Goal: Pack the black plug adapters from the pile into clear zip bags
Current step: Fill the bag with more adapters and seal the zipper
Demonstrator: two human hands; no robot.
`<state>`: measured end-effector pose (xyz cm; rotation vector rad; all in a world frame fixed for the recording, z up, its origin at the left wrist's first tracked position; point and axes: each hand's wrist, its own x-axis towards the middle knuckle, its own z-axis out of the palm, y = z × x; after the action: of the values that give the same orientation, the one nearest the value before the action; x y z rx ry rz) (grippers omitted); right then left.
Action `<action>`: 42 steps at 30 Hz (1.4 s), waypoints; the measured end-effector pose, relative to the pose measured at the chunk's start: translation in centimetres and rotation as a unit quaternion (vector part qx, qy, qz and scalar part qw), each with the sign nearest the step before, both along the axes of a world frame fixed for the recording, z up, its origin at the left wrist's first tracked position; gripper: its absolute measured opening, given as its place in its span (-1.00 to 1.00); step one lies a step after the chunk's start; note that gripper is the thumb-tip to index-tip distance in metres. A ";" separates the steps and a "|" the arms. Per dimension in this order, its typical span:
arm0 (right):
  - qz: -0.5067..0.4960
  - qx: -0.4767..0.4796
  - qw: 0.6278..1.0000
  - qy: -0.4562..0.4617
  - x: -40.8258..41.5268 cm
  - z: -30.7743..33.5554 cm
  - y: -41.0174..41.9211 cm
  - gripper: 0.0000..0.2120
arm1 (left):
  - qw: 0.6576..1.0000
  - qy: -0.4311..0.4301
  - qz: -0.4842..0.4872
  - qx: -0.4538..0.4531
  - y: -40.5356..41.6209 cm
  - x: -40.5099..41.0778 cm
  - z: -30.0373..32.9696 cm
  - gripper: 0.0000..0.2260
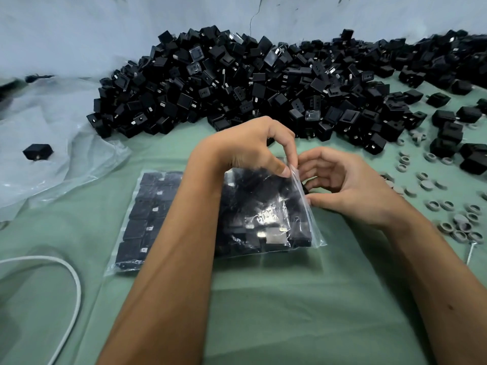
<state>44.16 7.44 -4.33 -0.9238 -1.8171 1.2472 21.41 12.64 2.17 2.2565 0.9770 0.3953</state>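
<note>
Item 1, nearest: white cable (76,283) looping on green tabletop (263,312), low left, clear of the work.

Item 2: my two forearms reach in over a filled zip bag (266,214). A second packed bag (145,219) lies flat just beside it on the left, adapters in neat rows, looks finished.

Item 3: left hand (253,146) pinches the bag's top edge, thumb and fingers (284,169) clenched on the plastic strip. Right hand (350,185) has its fingertips on the same edge further along, thumb on the lower part of that edge. I judge this as sealing, approx. done for this bag; can't tell how much of the zip is shut.

Item 4, mid: grey rings and caps (448,206) scattered right, not in the way. Crumpled clear plastic sheet (52,143) left w/ one stray adapter (37,152) on it.

Item 5, far: pile of black plug adapters (237,85) against the wall, very large. Most of the job is left.
</note>
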 end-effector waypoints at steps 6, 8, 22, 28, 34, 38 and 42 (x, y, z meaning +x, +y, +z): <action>-0.134 0.050 0.990 0.002 -0.4 -0.2 -0.2 -0.64 | 1.000 -0.006 0.001 -0.003 0.0 0.2 -0.1 -0.87; -0.169 0.084 0.980 -0.055 -0.7 -0.4 -0.2 -0.71 | 1.000 -0.009 0.000 0.001 -0.1 0.3 0.0 -0.88; -0.124 0.042 0.991 -0.006 -2.5 -0.7 -0.5 -0.73 | 1.000 -0.025 0.013 0.013 -0.2 0.1 0.2 -0.89; -0.034 0.009 0.999 0.013 -3.0 -0.6 -0.9 -0.72 | 1.000 -0.019 0.018 0.005 -0.2 0.2 0.3 -0.83; -0.235 0.048 0.971 -0.003 -2.2 -1.0 0.3 -0.89 | 1.000 -0.014 0.015 -0.019 -0.1 0.6 -0.4 -0.84; -0.370 0.152 0.897 -0.187 -2.2 -0.6 3.2 -0.91 | 0.999 -0.006 0.024 -0.043 0.1 0.9 -1.1 -0.83; -0.290 0.274 0.820 -0.411 -3.5 0.6 7.4 -0.57 | 0.997 0.011 0.023 -0.067 0.3 1.1 -1.4 -0.80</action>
<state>40.69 14.84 -3.74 -1.6308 -2.0682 -0.1360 22.55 12.91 0.81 2.1242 1.0367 0.3157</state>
